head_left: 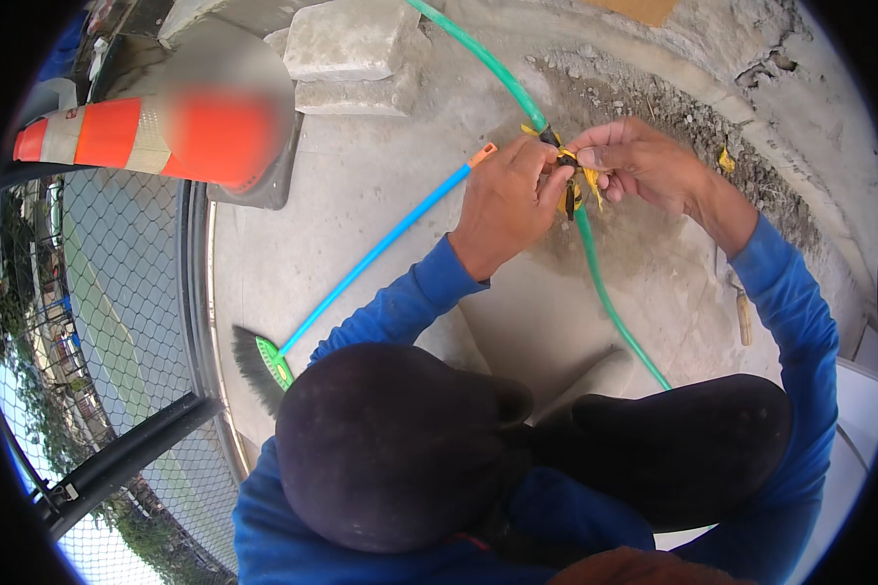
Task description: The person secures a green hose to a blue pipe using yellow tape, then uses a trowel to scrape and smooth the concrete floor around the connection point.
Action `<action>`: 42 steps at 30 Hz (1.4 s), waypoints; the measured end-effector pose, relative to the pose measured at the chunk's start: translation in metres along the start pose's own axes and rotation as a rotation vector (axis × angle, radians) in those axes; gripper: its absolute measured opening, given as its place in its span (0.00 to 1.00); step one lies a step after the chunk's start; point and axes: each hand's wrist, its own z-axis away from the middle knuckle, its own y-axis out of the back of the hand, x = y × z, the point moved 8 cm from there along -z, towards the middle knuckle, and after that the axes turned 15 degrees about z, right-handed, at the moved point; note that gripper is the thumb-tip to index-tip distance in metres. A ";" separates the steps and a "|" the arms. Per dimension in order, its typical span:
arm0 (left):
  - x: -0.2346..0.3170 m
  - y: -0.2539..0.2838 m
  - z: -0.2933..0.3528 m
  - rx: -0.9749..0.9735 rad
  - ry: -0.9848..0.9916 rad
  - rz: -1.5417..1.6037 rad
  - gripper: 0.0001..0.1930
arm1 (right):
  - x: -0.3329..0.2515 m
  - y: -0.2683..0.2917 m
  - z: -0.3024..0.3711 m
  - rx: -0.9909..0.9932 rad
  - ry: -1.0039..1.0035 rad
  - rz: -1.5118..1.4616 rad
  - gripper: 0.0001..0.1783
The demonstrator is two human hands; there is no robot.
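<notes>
A green hose (596,278) runs down past my hands, and its other stretch comes in from the top of the view. Between the two stretches sits a black fitting (547,136) with yellow strips (592,183) wrapped or tied around it. My left hand (513,203) is closed around the fitting, thumb and fingers pressed against it. From the right, my right hand (644,164) pinches a yellow strip at the joint. Loose yellow ends hang below the fingers. The fingers partly cover the joint, so how the strip is fastened is hidden.
A broom with a blue handle (374,251) lies at my left. Beyond it are an orange-and-white traffic cone (107,132), concrete blocks (346,51) and a mesh fence (117,253). A wooden-handled tool (744,319) lies at right, near rubble (668,102) along a concrete edge.
</notes>
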 end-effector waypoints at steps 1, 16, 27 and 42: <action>0.000 0.000 0.001 -0.017 -0.061 -0.069 0.06 | -0.003 0.000 0.000 0.014 0.016 0.015 0.16; -0.022 0.003 -0.009 -0.390 0.216 0.029 0.09 | -0.007 0.000 -0.005 0.166 0.092 0.551 0.11; -0.052 0.001 0.012 -0.495 0.711 0.434 0.17 | 0.006 -0.005 -0.007 0.104 0.076 0.395 0.13; -0.077 0.046 0.031 -0.307 0.748 0.681 0.09 | 0.093 0.132 -0.024 0.432 -0.072 0.436 0.14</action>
